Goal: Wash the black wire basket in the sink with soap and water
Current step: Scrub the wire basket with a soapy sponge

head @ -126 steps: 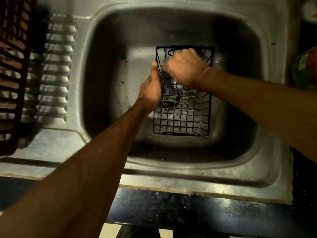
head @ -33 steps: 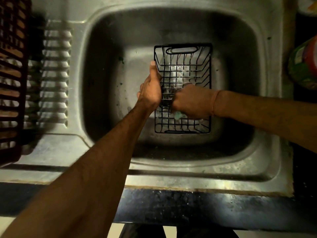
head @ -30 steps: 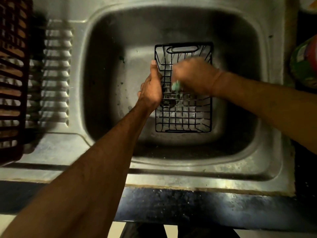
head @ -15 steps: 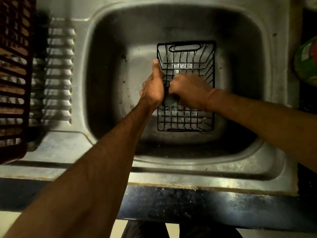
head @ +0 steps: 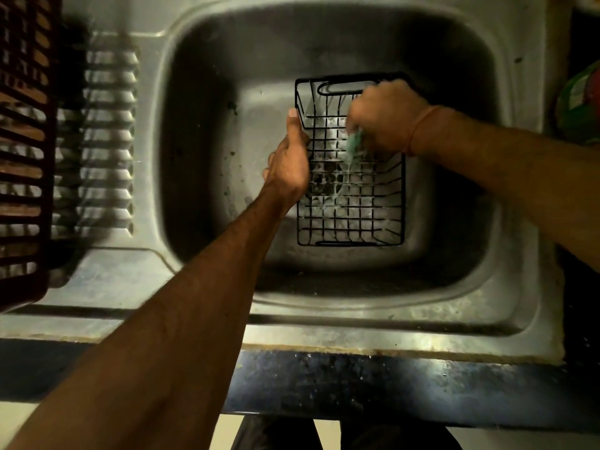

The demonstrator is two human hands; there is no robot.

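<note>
One black wire basket [head: 352,203], sudsy | left hand [head: 289,167] grips rim | right hand [head: 383,118] clutches green scrubber [head: 354,142]

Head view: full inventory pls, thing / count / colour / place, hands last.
sink: 1, steel grey, centre of view
wire basket: 1, black, in the sink basin, soapy foam on its wires
scrubber: 1, green, inside the basket under the right hand
drainboard: 1, ribbed steel, left of the basin
crate: 1, dark red-brown slatted, far left edge
container: 1, green and red, right edge, partly cut off
counter edge: 1, dark, wet, below the sink
left hand: grip on the basket's left rim
right hand: grip on the scrubber, in the basket
</note>
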